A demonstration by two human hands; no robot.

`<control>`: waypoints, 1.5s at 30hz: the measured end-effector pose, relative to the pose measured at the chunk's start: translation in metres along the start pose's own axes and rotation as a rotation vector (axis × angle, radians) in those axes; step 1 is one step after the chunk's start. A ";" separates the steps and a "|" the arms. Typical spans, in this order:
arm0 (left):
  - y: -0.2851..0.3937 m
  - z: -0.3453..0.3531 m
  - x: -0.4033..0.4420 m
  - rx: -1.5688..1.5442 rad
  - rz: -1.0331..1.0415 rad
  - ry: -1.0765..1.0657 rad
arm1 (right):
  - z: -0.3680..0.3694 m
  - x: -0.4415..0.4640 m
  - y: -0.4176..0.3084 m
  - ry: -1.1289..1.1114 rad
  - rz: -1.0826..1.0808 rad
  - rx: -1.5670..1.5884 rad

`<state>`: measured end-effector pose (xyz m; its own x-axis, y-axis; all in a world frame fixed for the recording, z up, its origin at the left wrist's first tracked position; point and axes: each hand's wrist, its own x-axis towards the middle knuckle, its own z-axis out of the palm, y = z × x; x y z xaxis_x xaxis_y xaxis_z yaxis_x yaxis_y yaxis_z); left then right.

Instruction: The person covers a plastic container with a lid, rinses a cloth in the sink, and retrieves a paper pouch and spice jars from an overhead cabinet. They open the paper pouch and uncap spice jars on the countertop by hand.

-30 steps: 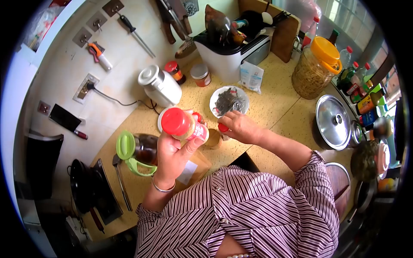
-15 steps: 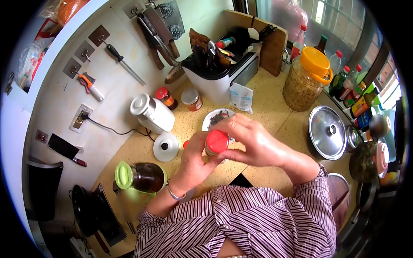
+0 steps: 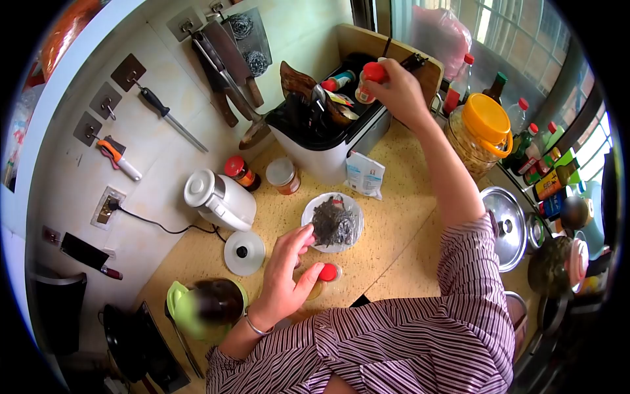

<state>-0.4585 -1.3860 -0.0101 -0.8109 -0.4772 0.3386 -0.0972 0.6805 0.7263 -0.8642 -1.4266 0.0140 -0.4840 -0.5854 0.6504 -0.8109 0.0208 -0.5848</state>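
Note:
My right hand (image 3: 401,95) grips a small red-capped seasoning jar (image 3: 365,93) at its cap, above the black-rimmed white bin (image 3: 315,156) of utensils and bottles. My left hand (image 3: 283,279) is open, thumb apart from the fingers, low over the counter. Just past its fingertips sits a white plate (image 3: 355,238) with a dark, shredded-looking heap (image 3: 333,222) on it. A small container with a red cap (image 3: 328,272) stands by my left thumb.
A white kettle (image 3: 223,200), a white lid (image 3: 245,251) and a green-lidded pitcher (image 3: 213,305) stand to the left. Behind the plate are a white packet (image 3: 365,175) and two small jars. A big orange-lidded jar (image 3: 482,131) and a steel pot lid (image 3: 505,230) are right.
My right hand has carried the red-capped jar up and away to the bin. My left hand has let go of it and opened, staying low. The plate is now uncovered.

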 end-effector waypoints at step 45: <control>-0.040 -0.015 -0.008 0.015 -0.219 0.062 | 0.167 0.121 0.043 -0.798 -0.338 -0.845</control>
<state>-0.4398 -1.4182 -0.0327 -0.7325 -0.6476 0.2101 -0.2762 0.5648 0.7777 -0.9027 -1.6322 -0.0136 -0.1093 -0.9926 0.0525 -0.9604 0.1191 0.2521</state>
